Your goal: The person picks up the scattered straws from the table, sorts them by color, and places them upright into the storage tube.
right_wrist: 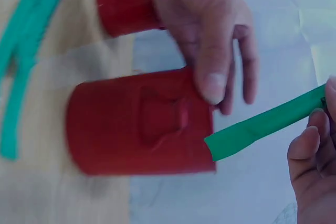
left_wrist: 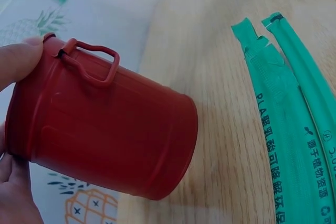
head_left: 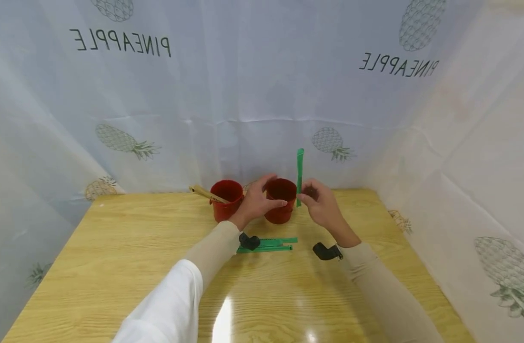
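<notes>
My left hand (head_left: 255, 202) grips the rim of a small red bucket (head_left: 278, 217), thumb on the near side and fingers round the far side. In the left wrist view the bucket's wire handle (left_wrist: 113, 69) hangs against its wall. Just right of it, my right hand (head_left: 324, 206) pinches a long green wrapped straw (head_left: 299, 166) near its lower end. The straw stands upright beside the bucket's rim; in the right wrist view its end (right_wrist: 223, 145) overlaps the bucket's mouth edge. More green wrapped straws (left_wrist: 278, 114), printed with Chinese characters, lie on the table before the bucket.
A second red bucket (head_left: 221, 213) stands to the left, with tan printed packets (head_left: 202, 191) leaning out of it. Behind the wooden table (head_left: 150, 243) hangs a pale curtain (head_left: 227, 81) with pineapple prints, which also runs along the right side.
</notes>
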Tool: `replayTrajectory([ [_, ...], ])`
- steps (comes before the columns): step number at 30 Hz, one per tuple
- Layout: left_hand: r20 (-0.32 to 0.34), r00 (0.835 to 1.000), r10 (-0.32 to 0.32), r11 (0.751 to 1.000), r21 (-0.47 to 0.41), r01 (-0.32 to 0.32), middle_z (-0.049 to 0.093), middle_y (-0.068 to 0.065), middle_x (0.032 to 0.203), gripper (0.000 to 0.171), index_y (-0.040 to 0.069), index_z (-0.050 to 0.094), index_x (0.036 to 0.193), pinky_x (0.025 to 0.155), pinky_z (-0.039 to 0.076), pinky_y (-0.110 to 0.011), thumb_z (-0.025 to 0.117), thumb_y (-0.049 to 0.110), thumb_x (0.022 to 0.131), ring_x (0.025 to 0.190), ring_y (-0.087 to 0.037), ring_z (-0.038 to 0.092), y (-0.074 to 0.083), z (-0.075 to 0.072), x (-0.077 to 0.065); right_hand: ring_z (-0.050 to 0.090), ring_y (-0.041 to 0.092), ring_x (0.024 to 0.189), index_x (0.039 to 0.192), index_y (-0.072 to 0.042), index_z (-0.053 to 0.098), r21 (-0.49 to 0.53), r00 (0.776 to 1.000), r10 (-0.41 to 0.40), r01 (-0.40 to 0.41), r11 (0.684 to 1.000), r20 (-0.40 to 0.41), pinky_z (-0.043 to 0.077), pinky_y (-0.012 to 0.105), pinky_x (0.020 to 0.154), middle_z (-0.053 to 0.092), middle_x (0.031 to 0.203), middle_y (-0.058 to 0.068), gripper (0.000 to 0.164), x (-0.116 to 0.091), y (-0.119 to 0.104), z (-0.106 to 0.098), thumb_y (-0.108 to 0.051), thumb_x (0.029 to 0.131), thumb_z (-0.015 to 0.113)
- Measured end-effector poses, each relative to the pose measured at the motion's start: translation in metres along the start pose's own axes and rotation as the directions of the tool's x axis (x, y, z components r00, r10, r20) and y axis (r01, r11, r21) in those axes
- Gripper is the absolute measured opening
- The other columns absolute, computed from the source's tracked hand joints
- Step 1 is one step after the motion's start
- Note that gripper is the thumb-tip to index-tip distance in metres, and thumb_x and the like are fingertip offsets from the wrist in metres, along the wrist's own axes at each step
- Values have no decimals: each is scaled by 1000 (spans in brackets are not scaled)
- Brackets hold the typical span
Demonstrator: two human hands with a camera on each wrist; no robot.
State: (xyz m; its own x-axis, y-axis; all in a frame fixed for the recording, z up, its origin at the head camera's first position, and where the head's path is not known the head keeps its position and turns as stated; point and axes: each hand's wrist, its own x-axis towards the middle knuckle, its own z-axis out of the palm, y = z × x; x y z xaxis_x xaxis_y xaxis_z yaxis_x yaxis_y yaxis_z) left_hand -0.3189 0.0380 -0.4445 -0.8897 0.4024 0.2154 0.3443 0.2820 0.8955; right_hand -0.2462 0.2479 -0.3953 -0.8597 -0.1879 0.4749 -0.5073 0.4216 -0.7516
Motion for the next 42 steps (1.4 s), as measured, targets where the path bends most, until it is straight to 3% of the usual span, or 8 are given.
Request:
replayTrajectory([
  [8,18,1000,14,1000,-4,-14,56,-2,154,83,19,44,157,119,46,-46,87,28,87,144,-24,52,-2,3,3,63,27,83,102,7,62,15,998,21,-20,1000,-62,51,17,73,66,97,24,4,31,3,18,7,98,62],
  [14,-1,998,56,998,-29,-56,62,2,147,73,25,53,150,120,45,-48,88,24,86,139,-21,55,-3,3,4,65,32,91,107,5,64,13,1000,11,-11,1000,-13,53,21,78,68,102,24,8,39,12,36,6,99,63],
  [20,-5,995,100,995,-22,-100,68,-3,136,58,19,61,138,116,48,-45,87,22,86,130,-22,61,-3,3,4,69,32,90,104,2,66,-57,1000,-8,8,998,8,58,31,79,70,102,21,7,36,24,48,5,97,67],
  [28,20,996,89,995,-40,-89,66,-2,141,64,18,58,147,116,48,-47,85,22,89,136,-23,58,-2,0,3,71,37,99,100,1,78,-137,998,-58,55,989,-20,62,51,84,74,106,20,8,35,27,53,2,92,75],
  [36,46,992,120,988,-105,-115,62,-12,142,63,7,54,148,106,58,-40,81,11,91,130,-30,61,-2,-2,0,69,37,102,99,1,78,-247,992,-123,112,963,-31,61,51,85,76,104,19,9,29,27,55,-1,91,78],
  [42,5,991,136,989,-66,-135,64,-15,140,65,4,55,146,105,58,-43,83,10,88,127,-31,61,-1,-2,1,66,28,80,92,0,78,-234,962,-261,237,943,-79,57,41,69,76,91,14,8,-1,24,53,1,85,81],
])
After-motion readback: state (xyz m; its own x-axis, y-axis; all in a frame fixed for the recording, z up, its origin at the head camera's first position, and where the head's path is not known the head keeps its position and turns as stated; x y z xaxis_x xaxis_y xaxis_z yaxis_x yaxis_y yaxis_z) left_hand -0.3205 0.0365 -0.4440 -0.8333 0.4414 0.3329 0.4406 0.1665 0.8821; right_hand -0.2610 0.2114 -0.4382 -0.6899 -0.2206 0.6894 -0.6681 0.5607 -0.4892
